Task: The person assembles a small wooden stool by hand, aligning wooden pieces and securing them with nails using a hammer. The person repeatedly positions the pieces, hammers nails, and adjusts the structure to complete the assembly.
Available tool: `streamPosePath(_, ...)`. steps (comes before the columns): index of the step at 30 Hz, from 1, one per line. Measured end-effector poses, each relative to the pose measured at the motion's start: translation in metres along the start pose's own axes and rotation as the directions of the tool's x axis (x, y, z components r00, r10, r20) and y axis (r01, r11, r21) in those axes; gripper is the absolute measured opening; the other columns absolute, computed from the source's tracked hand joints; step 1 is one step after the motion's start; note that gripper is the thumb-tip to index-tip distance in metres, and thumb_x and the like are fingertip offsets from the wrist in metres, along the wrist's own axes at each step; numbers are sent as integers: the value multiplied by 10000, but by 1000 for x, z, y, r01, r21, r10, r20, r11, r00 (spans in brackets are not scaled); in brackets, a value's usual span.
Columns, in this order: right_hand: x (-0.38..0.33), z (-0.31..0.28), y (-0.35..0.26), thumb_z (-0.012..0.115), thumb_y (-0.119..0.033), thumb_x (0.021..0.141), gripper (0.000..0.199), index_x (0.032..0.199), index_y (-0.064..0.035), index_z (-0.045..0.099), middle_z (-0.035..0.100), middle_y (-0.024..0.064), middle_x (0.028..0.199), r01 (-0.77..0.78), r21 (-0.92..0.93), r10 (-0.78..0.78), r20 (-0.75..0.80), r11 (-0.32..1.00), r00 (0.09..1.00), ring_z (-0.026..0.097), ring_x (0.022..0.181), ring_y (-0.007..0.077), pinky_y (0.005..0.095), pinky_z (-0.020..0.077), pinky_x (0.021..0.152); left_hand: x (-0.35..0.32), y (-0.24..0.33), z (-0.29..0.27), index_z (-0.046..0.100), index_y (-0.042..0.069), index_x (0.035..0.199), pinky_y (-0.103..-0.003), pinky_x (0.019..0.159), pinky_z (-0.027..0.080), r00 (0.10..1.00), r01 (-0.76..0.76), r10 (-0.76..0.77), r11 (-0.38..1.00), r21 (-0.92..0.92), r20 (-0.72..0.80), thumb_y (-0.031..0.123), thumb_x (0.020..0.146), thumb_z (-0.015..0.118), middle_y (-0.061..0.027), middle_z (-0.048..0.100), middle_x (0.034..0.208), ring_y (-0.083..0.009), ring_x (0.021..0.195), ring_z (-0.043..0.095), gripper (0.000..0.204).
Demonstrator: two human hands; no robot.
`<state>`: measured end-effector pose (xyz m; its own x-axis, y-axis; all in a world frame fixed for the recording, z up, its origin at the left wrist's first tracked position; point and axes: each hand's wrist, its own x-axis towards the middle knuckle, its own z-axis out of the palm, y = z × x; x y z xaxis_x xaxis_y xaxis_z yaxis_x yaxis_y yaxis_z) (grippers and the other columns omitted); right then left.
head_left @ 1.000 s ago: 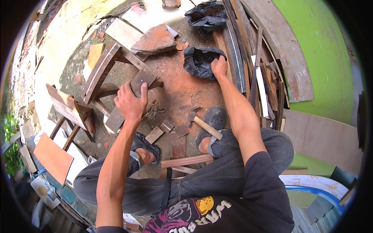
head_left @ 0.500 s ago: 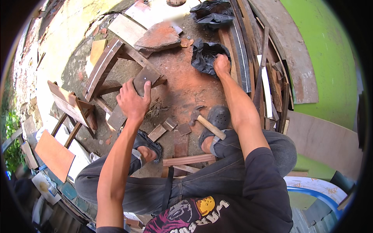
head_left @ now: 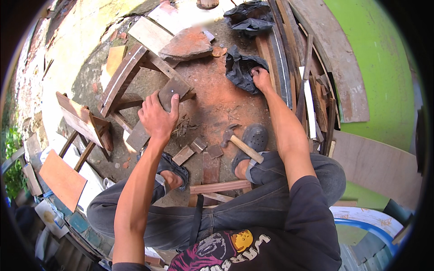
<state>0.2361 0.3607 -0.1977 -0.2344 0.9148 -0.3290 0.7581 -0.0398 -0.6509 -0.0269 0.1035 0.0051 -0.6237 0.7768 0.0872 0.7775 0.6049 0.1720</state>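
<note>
My left hand point(head_left: 158, 116) grips a dark wooden board point(head_left: 174, 89), thumb and fingers over its edges. A small shiny nail head shows near the board's far end. This board lies across a wooden frame point(head_left: 121, 83) that rests tilted on the ground. At the mouth of a crumpled black plastic bag point(head_left: 238, 74), my right hand point(head_left: 261, 81) is closed with its fingertips pinched together. Whatever the pinch holds is too small to make out. Against my right leg leans a hammer point(head_left: 245, 148), its head by my shoe.
Several small wood offcuts point(head_left: 184, 154) lie between my feet. Beyond them is a large reddish stone slab point(head_left: 186, 44). A second black bag point(head_left: 248, 18) sits farther off. Long planks point(head_left: 289, 54) stack along the green wall at right. Another small wooden frame point(head_left: 81, 119) stands at left.
My right hand has drawn slightly back toward me, from inside the black bag to its near rim, fingers now pinched. My left hand stays on the board.
</note>
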Motion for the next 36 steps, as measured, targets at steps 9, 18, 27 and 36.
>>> streamPosePath(9,1,-1,-20,655,-289,850,267,1022,-102,738,700,235,1027,-93,-166,90,-21,982,996,659,1028,404,459,511,901,0,-3,7,606,23,1198,-440,943,400,999,-7,6,1000,-17,-34,573,886,586,-136,625,1125,-306,1079,577,632)
streamPosePath(18,-2,6,-43,561,-181,875,238,987,-32,709,683,252,1075,-123,-367,103,-74,922,992,643,1058,428,480,514,920,0,-1,4,590,34,1224,-443,955,404,1000,6,-6,1000,0,11,562,908,564,-142,621,1144,-313,1109,575,616)
streamPosePath(27,-15,-4,-31,618,-207,908,248,1092,-47,662,695,202,982,6,56,1,-123,998,992,664,864,346,418,528,776,-2,0,1,585,32,1224,-450,968,396,1000,7,-7,1000,12,3,584,915,539,-146,619,1177,-316,1133,570,634)
streamPosePath(36,-74,-55,-85,600,-162,983,141,1094,-82,634,634,5,947,-436,682,-43,564,587,825,514,693,67,231,438,554,-3,-4,-1,581,47,1286,-463,1014,375,999,23,-26,990,-141,-19,616,893,552,-144,617,1239,-304,1176,560,692)
